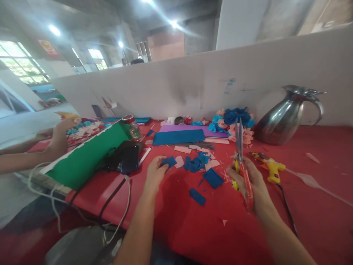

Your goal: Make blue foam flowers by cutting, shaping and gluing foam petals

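Observation:
Between the thumb and fingers of my left hand (pixel 156 171) is a small piece of dark blue paper (pixel 169 161). My right hand (pixel 255 180) grips red-handled scissors (pixel 245 173), their blades pointing up and away from me. Something yellow (pixel 235 176) shows by the same hand's fingers; I cannot make out whether it belongs to the scissors. On the red tabletop between my hands lie a blue rectangle (pixel 213 178), a blue strip with a rounded end (pixel 198 197), a heap of blue scraps (pixel 196 162) and pink scraps (pixel 211 164).
Blue folded paper (pixel 179 137) lies over purple paper (pixel 217 130). Behind are paper flowers (pixel 237 117) and a metal jug (pixel 281 117). A yellow glue gun (pixel 273 169) sits right, a phone (pixel 130 159) left. A green panel (pixel 91 154) separates another person's arms (pixel 52 143).

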The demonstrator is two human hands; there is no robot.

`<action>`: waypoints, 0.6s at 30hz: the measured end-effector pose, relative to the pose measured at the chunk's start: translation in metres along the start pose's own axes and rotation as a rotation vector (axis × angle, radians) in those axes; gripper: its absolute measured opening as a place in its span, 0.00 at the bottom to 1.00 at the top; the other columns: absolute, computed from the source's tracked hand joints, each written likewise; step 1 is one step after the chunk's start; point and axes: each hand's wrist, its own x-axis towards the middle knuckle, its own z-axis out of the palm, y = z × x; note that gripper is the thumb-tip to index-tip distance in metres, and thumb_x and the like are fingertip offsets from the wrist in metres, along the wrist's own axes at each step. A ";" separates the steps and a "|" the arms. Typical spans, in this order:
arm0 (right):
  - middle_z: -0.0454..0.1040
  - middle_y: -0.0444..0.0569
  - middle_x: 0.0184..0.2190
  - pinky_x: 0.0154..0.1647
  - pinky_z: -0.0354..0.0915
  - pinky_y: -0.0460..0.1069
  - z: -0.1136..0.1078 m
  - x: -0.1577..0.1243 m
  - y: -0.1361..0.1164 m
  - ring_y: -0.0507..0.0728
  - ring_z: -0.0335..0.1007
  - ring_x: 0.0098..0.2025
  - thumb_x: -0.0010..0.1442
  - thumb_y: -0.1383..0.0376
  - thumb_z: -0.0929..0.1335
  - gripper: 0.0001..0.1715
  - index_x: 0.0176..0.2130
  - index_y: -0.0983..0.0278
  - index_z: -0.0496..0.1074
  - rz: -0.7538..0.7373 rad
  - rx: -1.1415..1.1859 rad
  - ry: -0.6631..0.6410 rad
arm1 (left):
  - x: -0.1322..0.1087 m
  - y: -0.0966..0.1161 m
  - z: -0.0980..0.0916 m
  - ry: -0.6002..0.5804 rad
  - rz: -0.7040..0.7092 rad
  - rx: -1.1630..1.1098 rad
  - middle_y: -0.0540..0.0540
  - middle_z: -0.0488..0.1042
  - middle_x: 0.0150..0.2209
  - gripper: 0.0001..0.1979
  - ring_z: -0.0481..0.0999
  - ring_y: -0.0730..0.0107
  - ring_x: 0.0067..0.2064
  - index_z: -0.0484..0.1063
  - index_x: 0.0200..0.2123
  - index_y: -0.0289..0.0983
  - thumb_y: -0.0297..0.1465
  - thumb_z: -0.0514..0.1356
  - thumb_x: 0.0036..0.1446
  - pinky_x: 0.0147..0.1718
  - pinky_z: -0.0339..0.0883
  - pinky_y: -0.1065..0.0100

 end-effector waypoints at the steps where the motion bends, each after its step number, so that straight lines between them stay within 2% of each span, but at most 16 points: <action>1: 0.68 0.40 0.27 0.20 0.55 0.43 0.000 0.000 0.001 0.48 0.58 0.21 0.49 0.58 0.72 0.21 0.42 0.59 0.66 0.012 -0.006 -0.008 | 0.005 -0.008 -0.006 0.041 -0.026 0.011 0.51 0.73 0.26 0.14 0.74 0.73 0.23 0.69 0.36 0.35 0.22 0.58 0.42 0.26 0.68 0.71; 2: 0.68 0.40 0.27 0.19 0.55 0.43 0.000 0.001 0.002 0.47 0.57 0.20 0.49 0.58 0.72 0.22 0.42 0.59 0.66 0.019 -0.010 -0.012 | 0.008 -0.016 -0.011 0.086 -0.037 0.014 0.50 0.73 0.27 0.13 0.75 0.72 0.23 0.68 0.36 0.35 0.22 0.58 0.43 0.26 0.68 0.70; 4: 0.68 0.40 0.27 0.19 0.55 0.43 -0.001 0.002 0.003 0.47 0.56 0.20 0.48 0.57 0.73 0.23 0.43 0.59 0.66 0.021 -0.007 -0.003 | 0.014 -0.030 -0.018 0.101 -0.041 0.079 0.48 0.74 0.31 0.11 0.76 0.72 0.23 0.69 0.37 0.35 0.24 0.58 0.46 0.26 0.68 0.70; 7: 0.68 0.40 0.27 0.20 0.56 0.44 -0.002 0.003 0.002 0.48 0.59 0.22 0.47 0.56 0.73 0.24 0.43 0.59 0.67 0.031 0.000 0.025 | 0.017 -0.041 -0.031 0.107 -0.033 0.362 0.45 0.76 0.31 0.10 0.74 0.71 0.21 0.72 0.37 0.35 0.30 0.58 0.51 0.24 0.67 0.69; 9: 0.68 0.40 0.26 0.19 0.55 0.44 -0.003 0.002 -0.002 0.49 0.58 0.21 0.46 0.56 0.73 0.25 0.43 0.59 0.67 0.049 -0.009 0.029 | 0.017 -0.044 -0.042 0.174 0.056 0.548 0.43 0.78 0.33 0.11 0.76 0.67 0.26 0.74 0.37 0.36 0.34 0.57 0.53 0.30 0.68 0.67; 11: 0.67 0.41 0.26 0.19 0.54 0.44 -0.003 0.001 -0.005 0.49 0.56 0.21 0.46 0.56 0.73 0.26 0.43 0.60 0.67 0.055 -0.017 0.023 | 0.014 -0.045 -0.054 0.258 0.191 0.686 0.41 0.78 0.37 0.10 0.77 0.62 0.36 0.76 0.37 0.38 0.33 0.56 0.54 0.38 0.68 0.64; 13: 0.67 0.41 0.26 0.18 0.54 0.45 -0.003 0.000 -0.005 0.49 0.56 0.20 0.47 0.56 0.72 0.26 0.44 0.61 0.66 0.063 -0.016 0.017 | 0.009 -0.044 -0.061 0.266 0.297 0.754 0.40 0.78 0.39 0.11 0.76 0.61 0.39 0.76 0.37 0.38 0.30 0.55 0.55 0.41 0.67 0.63; 16: 0.67 0.41 0.25 0.19 0.55 0.45 -0.002 0.001 -0.001 0.49 0.56 0.20 0.47 0.55 0.72 0.26 0.44 0.60 0.66 0.061 -0.007 0.013 | -0.002 -0.037 -0.060 0.243 0.374 0.738 0.41 0.77 0.40 0.12 0.75 0.64 0.36 0.77 0.37 0.37 0.27 0.54 0.54 0.38 0.67 0.64; 18: 0.67 0.40 0.25 0.20 0.56 0.45 -0.002 0.004 0.003 0.50 0.58 0.21 0.46 0.56 0.72 0.26 0.44 0.60 0.65 0.044 -0.015 0.019 | -0.011 -0.030 -0.049 0.315 0.426 0.688 0.42 0.76 0.40 0.13 0.74 0.66 0.34 0.76 0.38 0.38 0.26 0.53 0.54 0.37 0.67 0.66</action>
